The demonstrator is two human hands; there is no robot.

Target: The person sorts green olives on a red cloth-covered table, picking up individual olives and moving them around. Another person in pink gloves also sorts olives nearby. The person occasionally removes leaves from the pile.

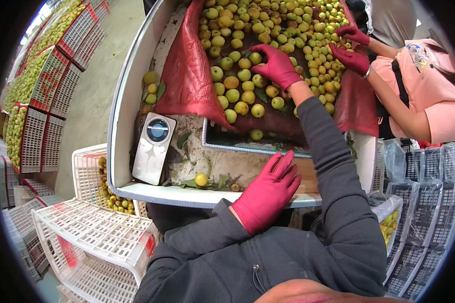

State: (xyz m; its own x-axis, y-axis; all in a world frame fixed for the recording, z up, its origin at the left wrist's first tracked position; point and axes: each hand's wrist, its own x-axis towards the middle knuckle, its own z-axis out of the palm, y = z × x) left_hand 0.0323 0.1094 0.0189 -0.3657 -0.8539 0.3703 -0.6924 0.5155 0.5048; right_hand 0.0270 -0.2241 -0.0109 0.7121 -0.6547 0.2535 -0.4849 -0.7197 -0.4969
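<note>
Head view, right hand (277, 66): gloved in pink, fingers curled down among the loose fruit (232, 95); undersides hidden, can't tell if it grips one.
Left hand (268, 194): gloved in pink, fingers extended, nothing visibly held; at near rim of white bin (162, 194).
Fruit spot: green-yellow heap on red mesh (187, 86), around right fingertips.
Silver device (149, 156): near-left corner of bin, well apart from left hand.
Co-worker's hands (351, 59): at heap's right edge.
Picking tip: likely best to pinch fruit lightly, not press neighbours, stay clear of co-worker's fingers.
</note>
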